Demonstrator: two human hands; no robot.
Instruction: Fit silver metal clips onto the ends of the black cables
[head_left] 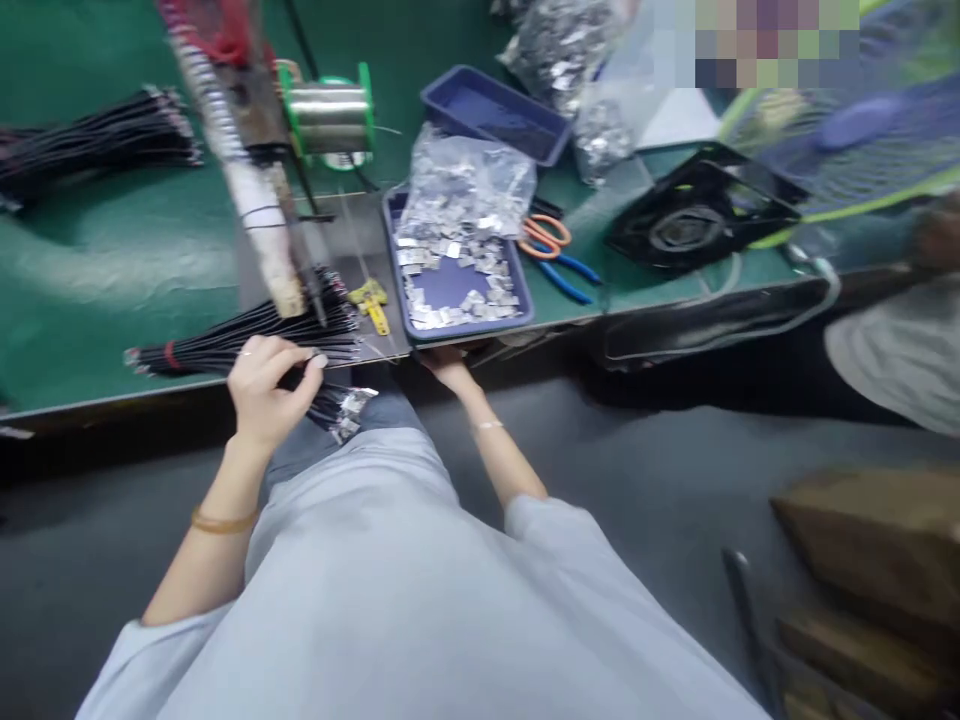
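Observation:
My left hand (266, 385) is at the front edge of the green table, fingers curled around a small bundle of black wires with metal tips (336, 408) that hangs over the edge. Just above it lies a larger bundle of black wires (247, 338) tied with a red band. My right hand (448, 368) reaches under the table edge below the blue tray (525, 305) of small metal pieces; its fingers are hidden. A yellow tool (372, 302) lies between the wires and the tray.
A soldering iron stand (247, 150) and a green solder spool (330, 112) stand at the back. Another wire bundle (97, 140) lies far left. Orange-handled pliers (551, 248), a second blue tray (495, 112), bags of metal parts (469, 185) and a black fan (697, 215) sit to the right.

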